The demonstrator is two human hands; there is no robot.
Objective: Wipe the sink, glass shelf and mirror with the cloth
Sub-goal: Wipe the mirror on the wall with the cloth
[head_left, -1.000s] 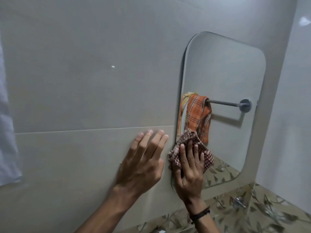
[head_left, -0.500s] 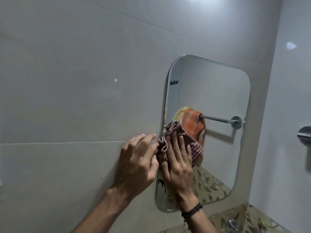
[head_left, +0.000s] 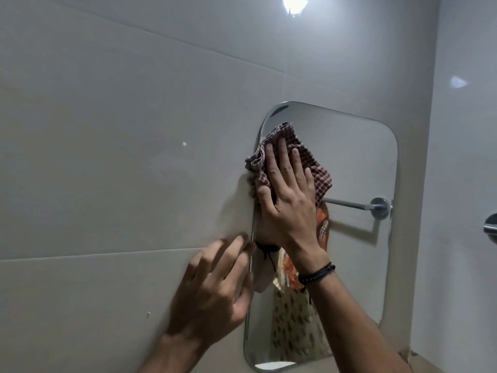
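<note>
A rounded rectangular mirror (head_left: 357, 162) hangs on the pale tiled wall. My right hand (head_left: 287, 200) presses a red-and-white checked cloth (head_left: 317, 170) flat against the mirror's upper left part, near its left edge. My left hand (head_left: 215, 289) rests with spread fingers on the wall tile just left of the mirror's edge, holding nothing. The sink and glass shelf are out of view.
The mirror reflects a chrome towel rail (head_left: 355, 205) and an orange checked towel (head_left: 324, 224), partly hidden behind my arm. A chrome fitting (head_left: 490, 227) sticks out from the right wall. A lamp glare (head_left: 294, 4) shines at the top.
My right hand has slid the cloth upward along the mirror's left side, from the lower part to the upper left corner. My left hand stays on the wall beside the mirror.
</note>
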